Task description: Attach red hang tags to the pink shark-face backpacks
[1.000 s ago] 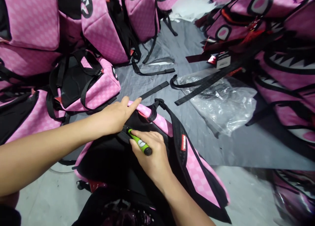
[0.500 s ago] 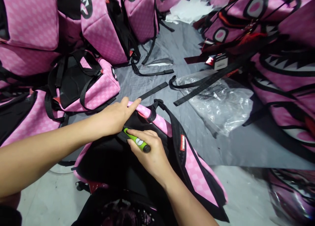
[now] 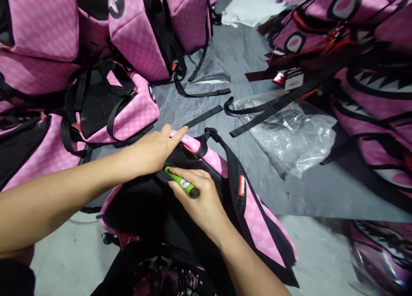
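A pink checkered backpack (image 3: 257, 218) with a black back panel lies flat in front of me on a grey sheet. My left hand (image 3: 154, 150) presses flat on its top edge, fingers stretched toward the black carry loop (image 3: 203, 144). My right hand (image 3: 199, 201) grips a green marker-like tool (image 3: 182, 183), whose tip points at the black panel just under my left palm. A small red label (image 3: 241, 185) sits on the shoulder strap to the right of my right hand.
Several pink backpacks with shark-mouth prints are stacked at the left (image 3: 128, 34) and right (image 3: 380, 85). A crumpled clear plastic bag (image 3: 289, 132) and loose black straps (image 3: 206, 115) lie on the grey sheet (image 3: 322, 193). White paper (image 3: 251, 6) lies at the back.
Both hands stay on the backpack; the green tool has shifted slightly along the black panel. The view has nudged a little.
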{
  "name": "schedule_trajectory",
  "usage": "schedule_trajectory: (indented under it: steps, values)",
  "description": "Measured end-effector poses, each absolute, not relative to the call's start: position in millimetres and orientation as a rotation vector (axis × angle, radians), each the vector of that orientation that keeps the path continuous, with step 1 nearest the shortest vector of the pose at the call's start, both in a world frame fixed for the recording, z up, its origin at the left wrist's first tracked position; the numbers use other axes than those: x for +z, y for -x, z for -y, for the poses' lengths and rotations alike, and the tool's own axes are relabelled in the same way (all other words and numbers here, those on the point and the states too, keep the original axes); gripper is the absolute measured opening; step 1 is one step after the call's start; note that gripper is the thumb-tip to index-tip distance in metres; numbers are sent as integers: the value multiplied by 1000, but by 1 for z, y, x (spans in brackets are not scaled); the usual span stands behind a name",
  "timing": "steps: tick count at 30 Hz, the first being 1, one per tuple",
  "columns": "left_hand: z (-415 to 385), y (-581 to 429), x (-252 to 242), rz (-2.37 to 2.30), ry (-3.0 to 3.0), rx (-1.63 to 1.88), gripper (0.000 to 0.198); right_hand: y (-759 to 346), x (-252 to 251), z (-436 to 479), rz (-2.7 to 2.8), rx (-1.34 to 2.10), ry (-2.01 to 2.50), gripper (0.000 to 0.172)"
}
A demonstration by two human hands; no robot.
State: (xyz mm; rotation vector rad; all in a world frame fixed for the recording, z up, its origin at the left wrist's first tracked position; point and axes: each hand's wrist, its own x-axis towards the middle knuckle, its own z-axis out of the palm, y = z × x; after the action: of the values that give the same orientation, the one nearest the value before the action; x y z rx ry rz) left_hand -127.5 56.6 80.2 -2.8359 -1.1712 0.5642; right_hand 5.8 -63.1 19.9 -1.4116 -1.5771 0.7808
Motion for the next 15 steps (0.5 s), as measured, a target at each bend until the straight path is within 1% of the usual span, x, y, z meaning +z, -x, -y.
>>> schedule_trajectory:
  steps: [3, 7, 10, 15]
  values:
    - [-57, 127, 81, 1195, 2841, 595, 93, -3, 18, 63, 1549, 701, 1454, 24]
    - [-60, 127, 81, 1206, 2860, 612, 94, 0, 16, 63, 1516, 767, 1394, 25]
    - [-63, 128, 80, 1202, 2861, 640, 98, 1, 15, 62, 1506, 708, 1433, 24]
    - [-65, 128, 78, 1223, 2832, 674, 100, -3, 14, 62, 1529, 709, 1407, 23]
